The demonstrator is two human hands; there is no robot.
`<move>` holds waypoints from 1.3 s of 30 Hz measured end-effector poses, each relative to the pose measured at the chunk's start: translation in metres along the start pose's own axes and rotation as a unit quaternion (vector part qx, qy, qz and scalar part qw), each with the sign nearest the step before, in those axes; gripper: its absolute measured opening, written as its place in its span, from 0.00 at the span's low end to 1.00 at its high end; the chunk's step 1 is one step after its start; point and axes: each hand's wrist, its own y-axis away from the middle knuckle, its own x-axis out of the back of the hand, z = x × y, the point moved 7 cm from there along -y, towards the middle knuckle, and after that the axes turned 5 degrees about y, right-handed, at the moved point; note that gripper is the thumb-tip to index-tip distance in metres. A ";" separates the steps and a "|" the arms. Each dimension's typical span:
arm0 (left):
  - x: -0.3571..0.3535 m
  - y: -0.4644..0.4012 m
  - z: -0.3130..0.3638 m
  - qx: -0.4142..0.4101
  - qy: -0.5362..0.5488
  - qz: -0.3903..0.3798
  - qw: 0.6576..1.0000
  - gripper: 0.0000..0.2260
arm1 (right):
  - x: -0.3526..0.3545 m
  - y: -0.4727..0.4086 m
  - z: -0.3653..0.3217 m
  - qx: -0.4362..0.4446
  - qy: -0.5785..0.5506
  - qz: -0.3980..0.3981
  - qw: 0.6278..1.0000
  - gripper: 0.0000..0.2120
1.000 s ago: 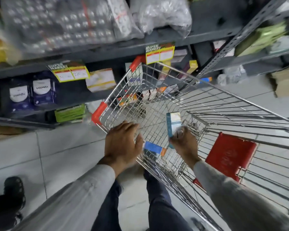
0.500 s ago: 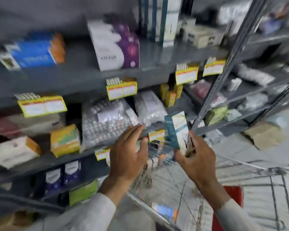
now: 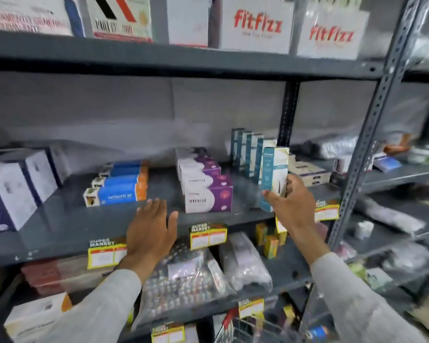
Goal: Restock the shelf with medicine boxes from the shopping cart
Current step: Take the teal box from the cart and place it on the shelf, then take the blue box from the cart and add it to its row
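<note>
My right hand (image 3: 291, 206) grips a tall teal and white medicine box (image 3: 274, 172), held upright at the front edge of the grey middle shelf (image 3: 67, 233). Just behind it stands a row of matching teal boxes (image 3: 245, 152). My left hand (image 3: 150, 230) hovers flat and empty over the shelf's front edge, fingers spread. The wire rim of the shopping cart (image 3: 248, 330) shows at the bottom, with a blue box (image 3: 317, 331) inside it.
Purple and white boxes (image 3: 206, 186) and blue and orange boxes (image 3: 119, 184) lie stacked on the same shelf, with white boxes (image 3: 15, 191) at far left. A perforated steel upright (image 3: 372, 134) stands at right. Bagged blister packs (image 3: 186, 280) fill the shelf below.
The view has swung up from the cart to the middle shelf. My right hand has lifted the teal box out of the cart up to the shelf; my left hand has left the cart rim.
</note>
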 end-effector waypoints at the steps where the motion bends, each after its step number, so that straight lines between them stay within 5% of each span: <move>1: -0.003 -0.002 0.000 -0.002 -0.017 -0.005 1.000 0.31 | -0.006 -0.015 0.003 -0.009 -0.006 0.002 1.000 0.23; 20: -0.011 -0.006 -0.005 0.005 -0.036 -0.016 0.999 0.31 | -0.044 -0.050 0.038 0.000 0.004 0.013 1.000 0.36; 25: 0.013 0.015 0.011 -0.002 0.112 0.083 0.990 0.27 | -0.022 -0.010 0.045 0.031 -0.014 0.070 0.997 0.33; 30: 0.002 0.088 0.060 -0.099 0.180 0.174 0.963 0.25 | -0.002 0.070 0.062 0.133 -0.086 0.081 0.984 0.20; 35: -0.107 0.177 0.086 -0.095 0.203 -0.006 0.974 0.25 | -0.036 0.163 0.134 0.176 -0.001 -0.053 0.983 0.14; 39: -0.201 0.265 0.076 -0.051 0.198 -0.156 0.966 0.23 | -0.085 0.238 0.243 0.036 0.091 -0.267 0.959 0.12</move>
